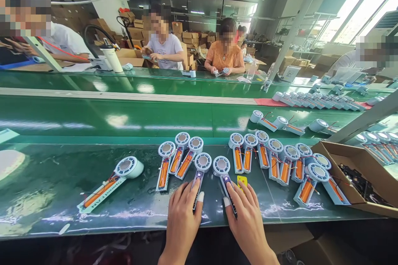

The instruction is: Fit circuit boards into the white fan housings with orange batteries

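Two light-blue handheld fans lie on the bench in front of me, round heads pointing away. My left hand [183,213] grips the handle of the left fan [203,161], index finger along its dark inner board and thumb at its side. My right hand [246,214] holds the right fan [221,166] the same way, a finger on its board. Both thumbs wear white finger covers. The palms hide the lower handles in part. A small yellow piece [242,181] lies beside my right fingers.
Several open-handled fans [275,145] with orange batteries and loose wires lie to the right, several [166,149] to the left. One fan [126,166] lies far left. A cardboard box [336,153] holds black parts. Beyond runs a green conveyor [155,112]; co-workers sit behind it.
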Tool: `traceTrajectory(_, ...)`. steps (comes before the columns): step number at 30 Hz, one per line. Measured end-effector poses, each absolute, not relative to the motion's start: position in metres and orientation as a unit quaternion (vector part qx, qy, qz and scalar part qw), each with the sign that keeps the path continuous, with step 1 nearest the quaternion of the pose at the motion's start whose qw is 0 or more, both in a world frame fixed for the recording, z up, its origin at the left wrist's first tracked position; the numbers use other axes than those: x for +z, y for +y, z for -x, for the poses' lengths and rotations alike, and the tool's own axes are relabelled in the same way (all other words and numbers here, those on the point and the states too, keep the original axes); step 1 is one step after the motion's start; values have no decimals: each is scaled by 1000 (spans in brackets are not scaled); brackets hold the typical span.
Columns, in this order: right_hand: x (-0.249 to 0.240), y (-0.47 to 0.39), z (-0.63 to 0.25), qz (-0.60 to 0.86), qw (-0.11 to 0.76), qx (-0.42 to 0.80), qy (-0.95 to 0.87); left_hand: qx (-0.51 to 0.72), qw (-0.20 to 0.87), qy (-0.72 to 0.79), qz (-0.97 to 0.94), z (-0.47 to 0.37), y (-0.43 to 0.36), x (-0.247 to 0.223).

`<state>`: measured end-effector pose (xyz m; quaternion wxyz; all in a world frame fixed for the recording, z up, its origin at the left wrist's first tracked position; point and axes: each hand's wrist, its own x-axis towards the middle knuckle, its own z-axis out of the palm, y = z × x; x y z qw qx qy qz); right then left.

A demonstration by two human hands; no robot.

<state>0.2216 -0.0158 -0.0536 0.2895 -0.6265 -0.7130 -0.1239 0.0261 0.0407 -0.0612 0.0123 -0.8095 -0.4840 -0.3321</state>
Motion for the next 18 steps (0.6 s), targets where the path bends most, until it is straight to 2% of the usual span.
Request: traceTrajectory(18, -50, -12, -213, 629, 286, -127, -711, -337, 29, -487, 805, -27, 42, -63)
